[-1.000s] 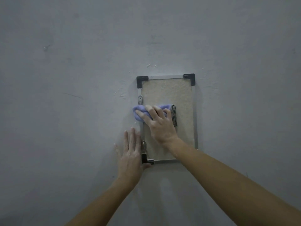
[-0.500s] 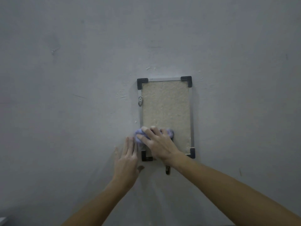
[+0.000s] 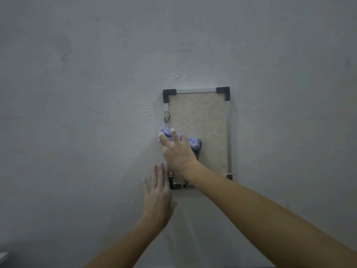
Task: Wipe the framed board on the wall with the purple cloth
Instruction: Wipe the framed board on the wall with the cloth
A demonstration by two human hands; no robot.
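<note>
Purple cloth [image 3: 193, 142], apparently 1; 1 board [image 3: 201, 117]; 2 hands [image 3: 157, 192] [image 3: 178, 151]

A grey painted wall [image 3: 77, 171] fills almost the whole view. Its surface is uneven and blotchy, and it is darker toward the bottom edge. High on the left there is a small pale chip [image 3: 62, 55] in the paint. Lower down on the left a thin dark scratch [image 3: 94, 110] runs at a slight slant. To the right of that scratch lies a patch of pale scuffs [image 3: 145, 110]. Near the middle, higher up, a few white flecks [image 3: 178, 77] dot the paint. On the right side a tiny dark mark [image 3: 287, 206] is just visible. A pale object [image 3: 2, 257] cuts into the bottom left corner, with too little of it showing to name.
</note>
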